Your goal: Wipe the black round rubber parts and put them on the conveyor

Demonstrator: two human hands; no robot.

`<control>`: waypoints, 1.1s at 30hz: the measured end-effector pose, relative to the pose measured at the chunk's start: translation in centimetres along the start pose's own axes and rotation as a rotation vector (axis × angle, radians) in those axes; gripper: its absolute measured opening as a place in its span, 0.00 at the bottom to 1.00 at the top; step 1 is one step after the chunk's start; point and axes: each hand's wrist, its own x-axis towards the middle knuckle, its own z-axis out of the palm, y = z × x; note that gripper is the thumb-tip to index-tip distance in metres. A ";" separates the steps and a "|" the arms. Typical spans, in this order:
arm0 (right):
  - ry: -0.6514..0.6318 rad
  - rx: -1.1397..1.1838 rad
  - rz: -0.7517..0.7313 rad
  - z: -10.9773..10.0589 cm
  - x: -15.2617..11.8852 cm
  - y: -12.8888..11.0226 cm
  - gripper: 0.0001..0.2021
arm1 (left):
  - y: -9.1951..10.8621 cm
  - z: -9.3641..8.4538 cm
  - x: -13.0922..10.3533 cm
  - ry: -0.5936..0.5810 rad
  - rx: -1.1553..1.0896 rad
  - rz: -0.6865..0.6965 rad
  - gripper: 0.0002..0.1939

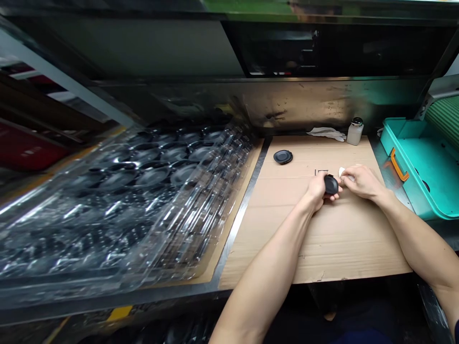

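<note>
My left hand (316,191) grips a small black round part (331,185), tilted so that its smooth dish-like face shows. Just right of it, my right hand (362,181) is closed with a small white piece (341,171) sticking out at the fingertips; it looks like cloth or a pad, but most of it is hidden. The two hands are close together above a cardboard sheet (344,239). Farther back and left on the cardboard lies another black round part (283,156), flat, with a raised rim.
Stacked clear plastic trays (201,224) on the left hold several black round parts. At the back stand a bottle with a metal cap (355,131) and a crumpled white cloth (327,133). A teal bin (412,191) with an orange handle (398,166) is at the right.
</note>
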 end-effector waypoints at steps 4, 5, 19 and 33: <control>0.093 0.002 0.116 0.7 0.4 1.6 0.12 | 1.6 -1.9 -0.2 -0.073 -0.411 -0.221 0.24; 0.100 -0.012 0.135 0.8 0.5 1.8 0.12 | 1.9 -2.3 -0.3 -0.087 -0.479 -0.251 0.23; 0.302 0.010 0.190 2.1 0.6 3.5 0.15 | 2.2 -2.3 -0.7 -0.079 -0.519 -0.227 0.25; 0.297 0.093 0.234 0.5 0.3 1.2 0.14 | 0.4 -1.2 0.5 -0.141 -0.478 0.117 0.27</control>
